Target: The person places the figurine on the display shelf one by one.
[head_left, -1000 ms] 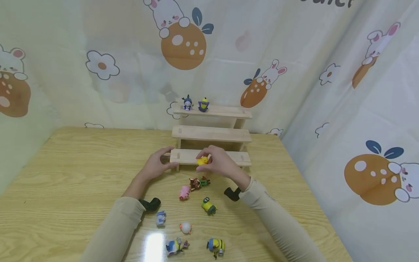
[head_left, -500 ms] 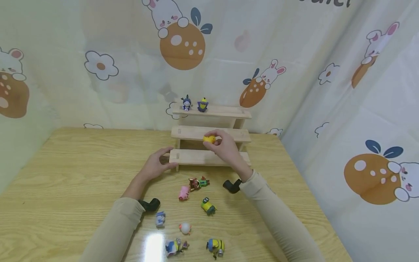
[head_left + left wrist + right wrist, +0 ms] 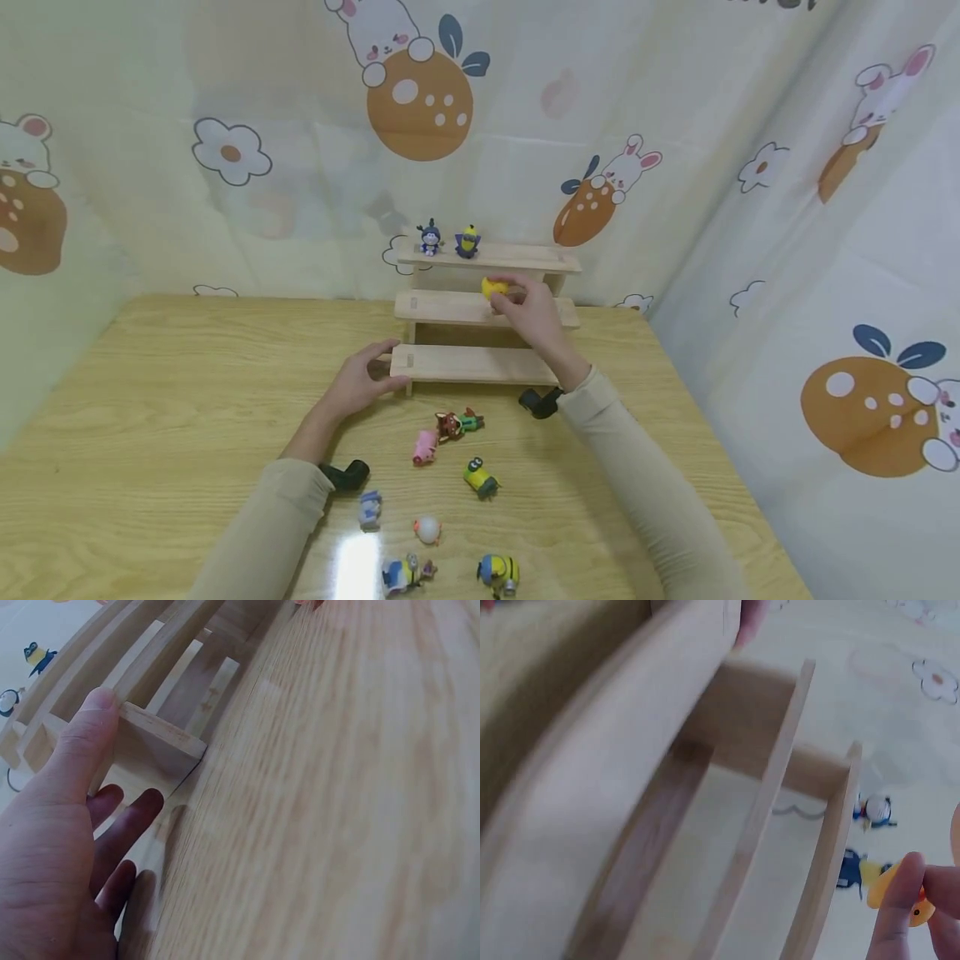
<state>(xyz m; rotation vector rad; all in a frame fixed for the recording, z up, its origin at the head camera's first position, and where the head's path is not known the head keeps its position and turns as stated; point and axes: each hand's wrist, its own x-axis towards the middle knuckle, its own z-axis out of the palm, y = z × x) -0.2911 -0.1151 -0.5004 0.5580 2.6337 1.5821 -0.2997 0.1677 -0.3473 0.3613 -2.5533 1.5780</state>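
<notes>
My right hand [image 3: 534, 315] pinches a yellow toy duck [image 3: 492, 288] between thumb and fingers. It holds the duck over the middle step of a three-step wooden display shelf [image 3: 472, 363]. In the right wrist view the duck [image 3: 922, 913] shows partly behind the fingers, its orange beak and one eye visible. My left hand [image 3: 358, 385] grips the left end of the lowest step, thumb at the front corner and index finger at the back. Up close in the left wrist view, the thumb lies on the board's end [image 3: 169, 731]. Two small figurines, a dark blue one [image 3: 431, 239] and a yellow-and-purple one [image 3: 468, 242], stand on the top step.
In front of the shelf lie several toys: a brown fox figure [image 3: 452, 426], a pink pig [image 3: 425, 447], a green-and-yellow figure [image 3: 480, 480], a blue-white one [image 3: 370, 510], a white round one [image 3: 427, 530] and two yellow-blue ones [image 3: 501, 572]. A printed curtain [image 3: 315, 167] hangs behind.
My right hand has carried the duck up and slightly right, from the lowest step to above the middle one. The left hand stays at the shelf's end.
</notes>
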